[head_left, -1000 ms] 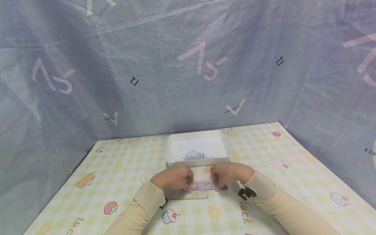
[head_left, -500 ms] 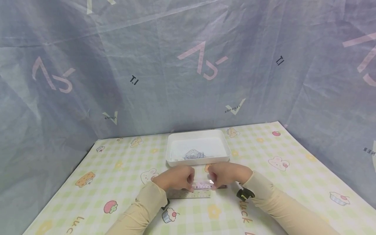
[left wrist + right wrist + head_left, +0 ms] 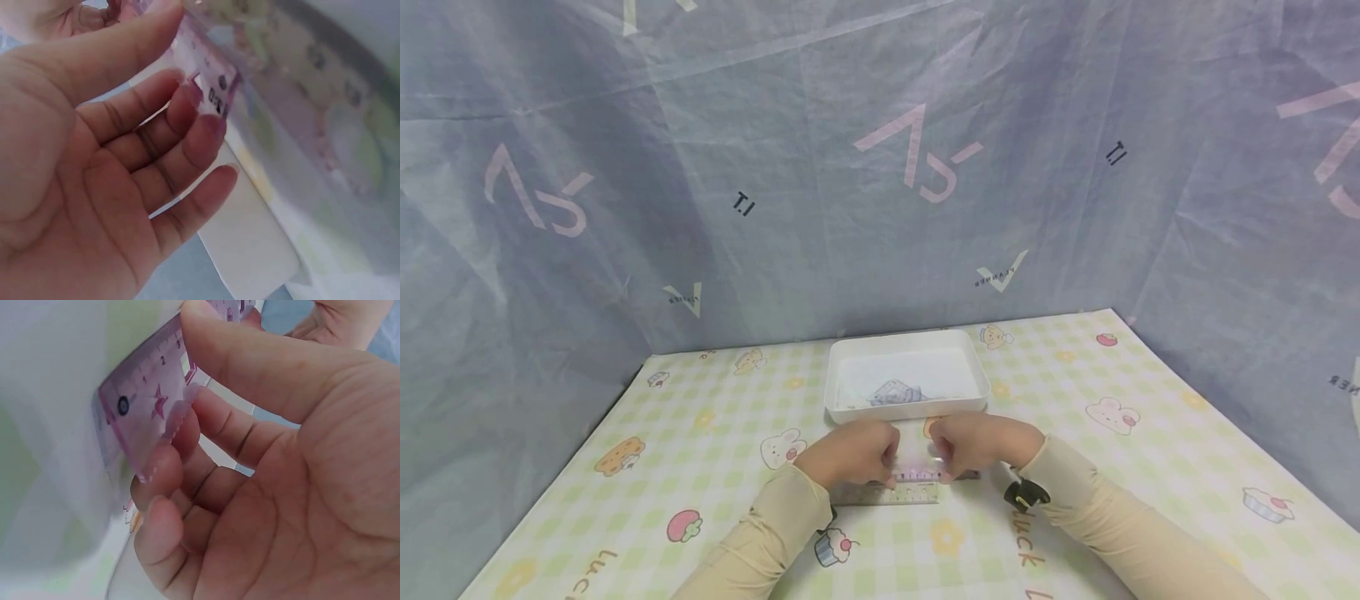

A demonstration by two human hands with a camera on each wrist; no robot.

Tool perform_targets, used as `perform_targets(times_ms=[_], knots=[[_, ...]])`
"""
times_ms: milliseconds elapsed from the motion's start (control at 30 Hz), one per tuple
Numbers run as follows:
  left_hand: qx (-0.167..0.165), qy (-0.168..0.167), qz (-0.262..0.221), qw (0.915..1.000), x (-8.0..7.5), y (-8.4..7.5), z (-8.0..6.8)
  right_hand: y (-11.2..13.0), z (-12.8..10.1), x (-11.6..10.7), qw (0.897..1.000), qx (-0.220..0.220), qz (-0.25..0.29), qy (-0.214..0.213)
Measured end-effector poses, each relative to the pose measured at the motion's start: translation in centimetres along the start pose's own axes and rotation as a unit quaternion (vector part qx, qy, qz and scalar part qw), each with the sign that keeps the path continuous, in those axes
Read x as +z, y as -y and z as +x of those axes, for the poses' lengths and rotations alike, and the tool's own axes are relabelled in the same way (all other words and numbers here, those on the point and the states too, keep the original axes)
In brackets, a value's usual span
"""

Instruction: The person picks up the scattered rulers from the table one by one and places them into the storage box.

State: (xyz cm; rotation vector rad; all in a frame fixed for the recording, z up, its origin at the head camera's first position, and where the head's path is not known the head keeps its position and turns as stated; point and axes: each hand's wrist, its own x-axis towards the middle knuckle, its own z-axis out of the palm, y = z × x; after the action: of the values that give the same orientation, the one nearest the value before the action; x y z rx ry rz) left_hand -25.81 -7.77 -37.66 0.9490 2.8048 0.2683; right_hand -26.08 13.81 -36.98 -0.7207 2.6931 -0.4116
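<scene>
Both hands meet just in front of a white tray (image 3: 973, 367) and hold a translucent pink ruler (image 3: 917, 473) between them, a little above the table. My left hand (image 3: 889, 468) pinches its left end, thumb on top and fingers beneath, as the left wrist view shows on the pink ruler (image 3: 209, 84). My right hand (image 3: 945, 468) pinches the other end the same way; in the right wrist view the pink ruler (image 3: 153, 397) shows printed numbers and a star. A second, clear ruler (image 3: 887, 495) lies flat on the tablecloth right under the hands.
A crumpled bluish scrap (image 3: 895, 393) lies in the tray. The checked cartoon tablecloth (image 3: 715, 425) spreads to both sides of the hands. Grey-blue fabric walls (image 3: 880, 183) close in the back and sides. A black strap (image 3: 1022, 496) sits at my right wrist.
The two hands have drawn slightly closer together along the pink ruler, so less of it shows between them. The clear ruler and the tray have not moved.
</scene>
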Motion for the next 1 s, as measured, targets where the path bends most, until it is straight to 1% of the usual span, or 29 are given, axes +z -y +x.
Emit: perform_targets(times_ms=[167,267,400,500,800,867,1000], knots=[[-0.003,0.001,-0.004,1.0,0.0,-0.1,0.0,-0.4,0.3,0.3,1.0,0.006,0.007,0.003],[-0.001,0.0,-0.004,1.0,0.1,0.0,0.1,-0.6,0.4,0.4,1.0,0.009,0.026,0.005],[0.002,-0.001,-0.003,1.0,0.2,0.2,0.2,-0.7,0.3,0.3,0.999,0.001,0.044,0.007],[0.003,-0.002,-0.006,1.0,0.1,0.2,0.2,-0.8,0.4,0.3,0.999,-0.005,0.042,0.005],[0.005,-0.004,-0.012,0.9999,-0.1,0.1,0.1,-1.0,0.7,0.3,0.999,-0.004,0.047,0.007],[0.01,-0.003,-0.016,0.9998,-0.1,0.3,0.1,-1.0,0.7,0.3,0.999,-0.014,0.042,0.006],[0.031,0.0,-0.027,0.9991,-0.1,0.7,0.0,-1.1,0.5,0.1,0.998,-0.057,0.027,0.006]])
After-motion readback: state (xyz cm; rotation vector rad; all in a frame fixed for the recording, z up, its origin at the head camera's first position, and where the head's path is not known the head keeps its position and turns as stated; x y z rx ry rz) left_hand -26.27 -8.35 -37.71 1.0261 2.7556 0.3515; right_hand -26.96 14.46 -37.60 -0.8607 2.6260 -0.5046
